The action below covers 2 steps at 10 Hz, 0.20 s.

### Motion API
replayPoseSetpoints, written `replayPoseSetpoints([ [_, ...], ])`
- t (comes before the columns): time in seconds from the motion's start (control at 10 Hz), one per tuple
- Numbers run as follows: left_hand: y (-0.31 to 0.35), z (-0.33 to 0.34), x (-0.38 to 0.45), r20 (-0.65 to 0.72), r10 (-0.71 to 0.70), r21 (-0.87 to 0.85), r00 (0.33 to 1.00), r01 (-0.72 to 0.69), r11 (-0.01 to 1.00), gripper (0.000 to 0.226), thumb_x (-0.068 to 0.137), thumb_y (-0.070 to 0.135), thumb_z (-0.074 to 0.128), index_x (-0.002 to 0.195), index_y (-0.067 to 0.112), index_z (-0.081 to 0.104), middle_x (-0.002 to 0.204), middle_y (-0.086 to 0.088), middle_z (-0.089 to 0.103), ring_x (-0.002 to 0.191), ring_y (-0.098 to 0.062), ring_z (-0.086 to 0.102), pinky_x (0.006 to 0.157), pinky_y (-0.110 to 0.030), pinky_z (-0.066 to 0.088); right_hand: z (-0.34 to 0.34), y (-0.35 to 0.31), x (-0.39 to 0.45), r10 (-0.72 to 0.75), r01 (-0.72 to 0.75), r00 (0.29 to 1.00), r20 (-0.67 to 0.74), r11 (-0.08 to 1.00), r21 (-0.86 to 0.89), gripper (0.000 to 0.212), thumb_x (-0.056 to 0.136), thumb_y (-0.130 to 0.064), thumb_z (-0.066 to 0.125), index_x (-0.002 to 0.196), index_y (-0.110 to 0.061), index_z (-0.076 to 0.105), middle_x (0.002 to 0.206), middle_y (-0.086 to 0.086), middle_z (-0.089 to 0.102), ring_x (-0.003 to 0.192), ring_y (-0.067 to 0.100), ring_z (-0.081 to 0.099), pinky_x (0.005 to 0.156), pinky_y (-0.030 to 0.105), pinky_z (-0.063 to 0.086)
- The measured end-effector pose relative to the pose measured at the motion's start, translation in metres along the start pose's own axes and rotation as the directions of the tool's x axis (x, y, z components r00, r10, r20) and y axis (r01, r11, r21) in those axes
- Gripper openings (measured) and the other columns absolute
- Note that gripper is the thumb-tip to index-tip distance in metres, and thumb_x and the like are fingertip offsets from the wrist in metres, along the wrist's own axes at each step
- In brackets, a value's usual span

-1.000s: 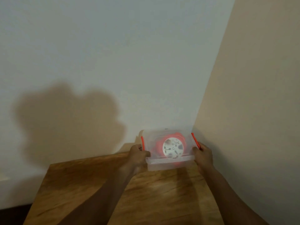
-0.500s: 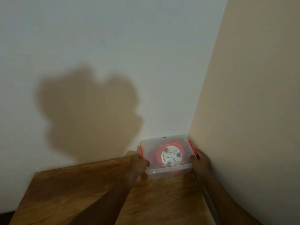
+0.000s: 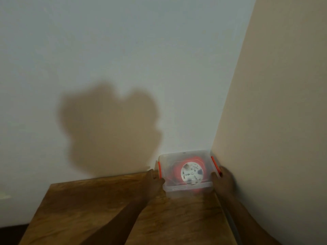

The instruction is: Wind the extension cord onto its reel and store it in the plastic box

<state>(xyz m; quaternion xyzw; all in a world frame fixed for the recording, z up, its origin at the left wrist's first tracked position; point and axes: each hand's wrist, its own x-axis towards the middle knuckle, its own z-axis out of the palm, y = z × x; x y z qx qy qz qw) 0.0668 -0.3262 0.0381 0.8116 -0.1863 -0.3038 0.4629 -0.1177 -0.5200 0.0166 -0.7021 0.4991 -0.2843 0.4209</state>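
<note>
Since a sec ago, the plastic box (image 3: 185, 174) sits further back, now right in the corner where the white wall (image 3: 123, 59) meets the tan wall (image 3: 283, 103), w/ both hands still on it. It rests at the far right end of the wood table (image 3: 123, 209).

Hard to see much: pic is dim & blurry. Lid is on, so the reel (image 3: 192, 173) inside shows only as a red blur w/ a round white face. Can't make out the cord at all. Box front wall is foggy. Both arms are dark and cut off at the bottom edge. Big shadow (image 3: 109, 131) on the white wall.

Left hand (image 3: 155, 181) is pressed on the box's left side, just below the orange clip (image 3: 159, 169). Right hand (image 3: 223, 177) holds the right side, squeezed between box & tan wall, fingers over the other orange clip (image 3: 215, 163). Box is between the 2 hands, fingers curled on its sides.
</note>
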Motion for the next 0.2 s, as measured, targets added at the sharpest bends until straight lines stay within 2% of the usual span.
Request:
replayPoseSetpoints([
  [0.1, 0.001, -0.03, -0.008, -0.078, 0.063, 0.141, 0.995, -0.052, 0.989, 0.08, 0.093, 0.027, 0.073, 0.157, 0.011, 0.029, 0.154, -0.013, 0.049, 0.134, -0.029, 0.054, 0.107, -0.04, 0.046, -0.001, -0.012, -0.017, -0.084, 0.08, 0.996, -0.031, 0.993, -0.09, 0.04, 0.091, -0.017, 0.062, 0.129, -0.008, 0.052, 0.118, 0.014, 0.064, 0.101, 0.03, 0.062, 0.084, 0.041, 0.055],
  [0.2, 0.011, -0.067, -0.014, -0.173, 0.173, 0.211, 0.97, -0.135, 0.968, 0.077, 0.094, 0.021, 0.072, 0.156, 0.006, 0.031, 0.152, -0.018, 0.051, 0.135, -0.034, 0.053, 0.111, -0.043, 0.046, 0.001, -0.022, -0.03, -0.274, 0.259, 0.962, -0.025, 0.932, -0.254, 0.065, 0.084, -0.014, 0.07, 0.141, -0.004, 0.043, 0.137, 0.016, 0.053, 0.122, 0.036, 0.051, 0.102, 0.05, 0.043],
])
